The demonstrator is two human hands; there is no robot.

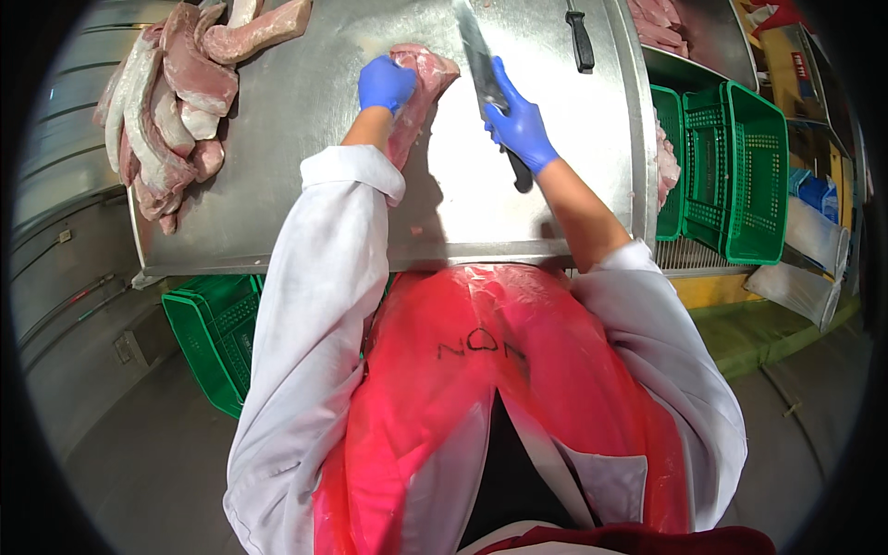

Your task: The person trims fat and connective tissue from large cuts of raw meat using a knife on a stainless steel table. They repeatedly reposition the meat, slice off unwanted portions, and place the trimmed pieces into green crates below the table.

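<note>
A long strip of raw meat point(426, 81) lies on the metal table point(314, 199), nearly in line with my left forearm. Over its far end my left hand point(385, 85), in a blue glove, is closed and grips the left edge; its fingertips are partly hidden. My right hand point(524, 125), also gloved in blue, is wrapped round the dark handle of a large knife point(475, 54). The wide blade points away from me and slightly left, to the right of the meat and apart from it.
A heap of raw meat strips point(192, 69) covers the table's far left. A second black-handled tool point(581, 42) lies at the far right. Green crates point(758, 176) stand beyond the right edge, and another green crate point(211, 338) sits below the table's front left.
</note>
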